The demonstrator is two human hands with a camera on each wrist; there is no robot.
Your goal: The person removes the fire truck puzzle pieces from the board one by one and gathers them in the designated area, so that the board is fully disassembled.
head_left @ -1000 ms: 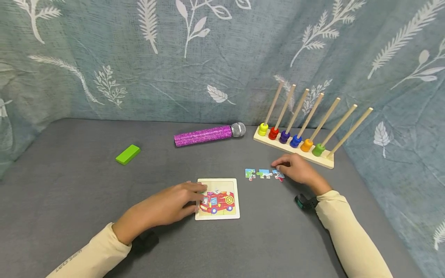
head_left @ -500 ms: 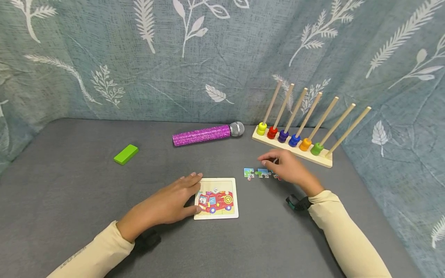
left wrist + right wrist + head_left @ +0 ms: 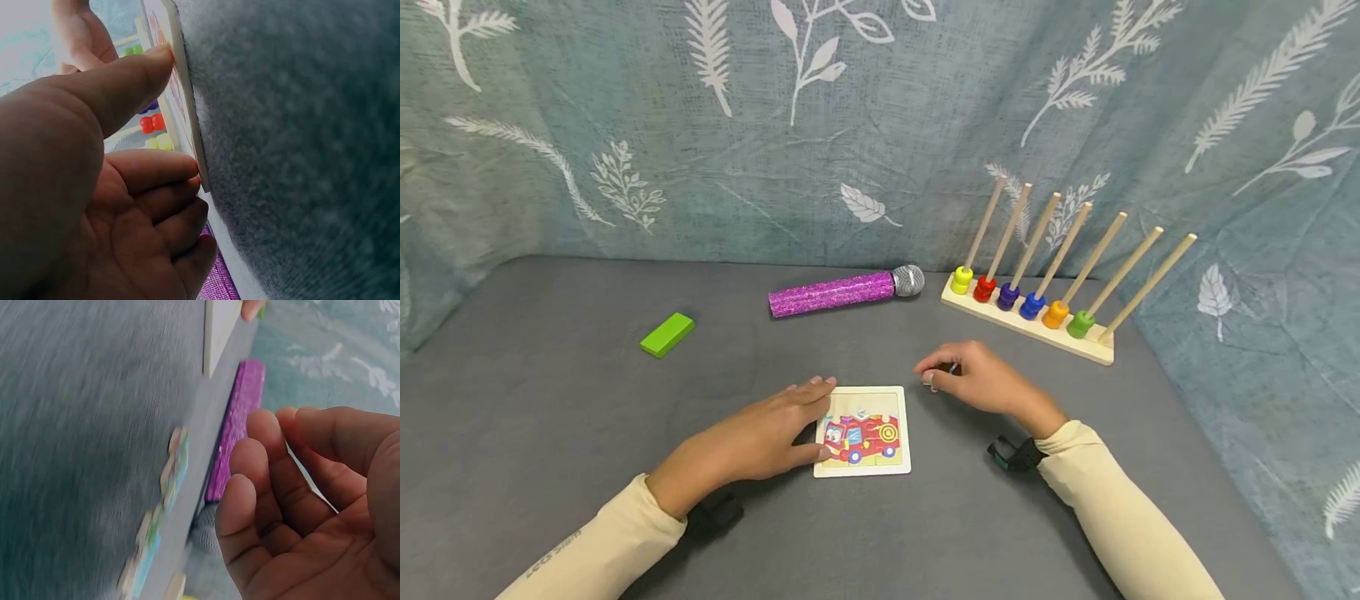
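A framed wooden puzzle board (image 3: 906, 429) with a red fire truck picture lies flat at the centre of the head view. My left hand (image 3: 756, 439) rests at its left side. The thumb (image 3: 140, 72) touches the frame and the fingers touch its far end in the left wrist view. To the right of the board, my right hand (image 3: 988, 385) hovers low over loose jigsaw pieces. Two of these, one puzzle piece (image 3: 179, 464) and another puzzle piece (image 3: 148, 553), show on the table. Thumb and forefinger tips come close together, with nothing visible between them.
A purple glittery microphone (image 3: 835, 294) lies at the back. A wooden peg stand (image 3: 1037, 327) with coloured rings stands at the back right. A green block (image 3: 667, 335) lies at the left. Patterned curtain (image 3: 715, 192) hangs behind the grey table (image 3: 587, 400).
My right hand has moved left across the puzzle pieces, toward the board, and now covers them in the head view. The left fingers have drawn back from the picture to the board's left edge.
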